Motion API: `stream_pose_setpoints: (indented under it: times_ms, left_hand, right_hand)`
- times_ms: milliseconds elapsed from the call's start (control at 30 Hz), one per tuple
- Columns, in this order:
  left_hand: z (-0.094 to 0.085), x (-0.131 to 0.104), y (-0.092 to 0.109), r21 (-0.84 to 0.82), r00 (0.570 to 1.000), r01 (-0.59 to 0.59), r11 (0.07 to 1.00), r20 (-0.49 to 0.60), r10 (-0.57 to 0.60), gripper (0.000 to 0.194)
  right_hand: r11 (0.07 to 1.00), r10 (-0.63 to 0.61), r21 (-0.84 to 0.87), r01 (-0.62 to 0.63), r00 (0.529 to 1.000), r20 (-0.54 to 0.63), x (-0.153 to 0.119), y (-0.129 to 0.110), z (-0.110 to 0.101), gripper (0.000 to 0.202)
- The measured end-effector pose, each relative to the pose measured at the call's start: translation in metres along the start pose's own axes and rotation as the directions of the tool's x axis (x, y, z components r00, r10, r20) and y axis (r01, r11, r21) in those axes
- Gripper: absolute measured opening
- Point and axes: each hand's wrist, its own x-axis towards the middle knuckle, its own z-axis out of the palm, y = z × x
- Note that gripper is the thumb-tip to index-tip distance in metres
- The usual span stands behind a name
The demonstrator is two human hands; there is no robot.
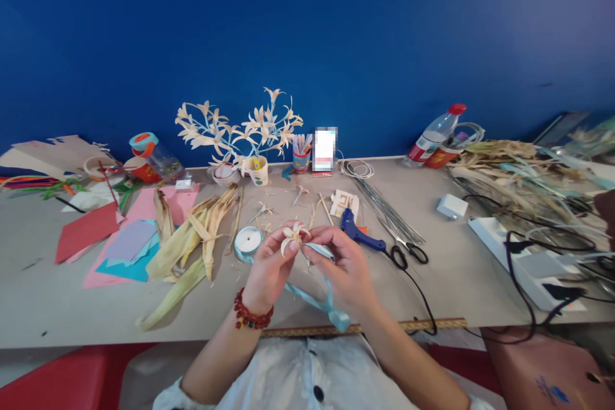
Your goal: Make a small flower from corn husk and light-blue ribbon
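Between the fingertips of my left hand [271,269] is a small corn-husk flower [294,238] with pale, spread petals. My right hand [346,268] pinches a light blue ribbon [318,250] close beside the flower's base. The ribbon's loose length hangs below my hands and curls near the table's front. A ribbon spool [248,240] lies just left of my hands. Behind them are loose husk flowers [300,193] and scraps. A blue glue gun [358,230] and black-handled scissors [407,253] lie to the right.
Husk flower branches stand in paper cups [257,172] at the back. Dried corn husks [206,230] and coloured paper [127,246] lie left. Metal wires [389,205], a power strip [509,262] with cables and a bottle [435,134] are right. A ruler [423,325] lies along the front edge.
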Motion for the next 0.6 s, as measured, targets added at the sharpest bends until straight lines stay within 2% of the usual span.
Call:
stream_pose_setpoints:
  times_ms: [133, 267, 467, 600]
  left_hand:
    - [0.0004, 0.0002, -0.0008, -0.017, 1.000, 0.003, 1.000, -0.011, -0.003, 0.017]
    - [0.0012, -0.0015, -0.0008, -0.029, 1.000, 0.003, 1.000, 0.008, -0.003, 0.013]
    - [0.0026, -0.0033, -0.0002, -0.050, 0.999, -0.025, 0.998, 0.045, 0.027, 0.008]
    - [0.0036, -0.0032, -0.0017, -0.041, 1.000, -0.018, 0.999, 0.023, 0.019, 0.010]
  right_hand:
    - [1.000, 0.015, -0.024, -0.015, 1.000, 0.006, -0.0022, 0.0008, -0.0009, 0.010]
    - [0.998, 0.051, 0.029, -0.052, 0.998, 0.026, -0.0021, 0.0021, -0.0009, 0.013]
    - [0.996, 0.014, 0.093, -0.014, 1.000, 0.002, -0.0016, 0.0021, 0.0028, 0.014]
    - [0.987, 0.014, 0.163, -0.013, 1.000, -0.006, -0.0007, 0.0049, 0.0045, 0.016]
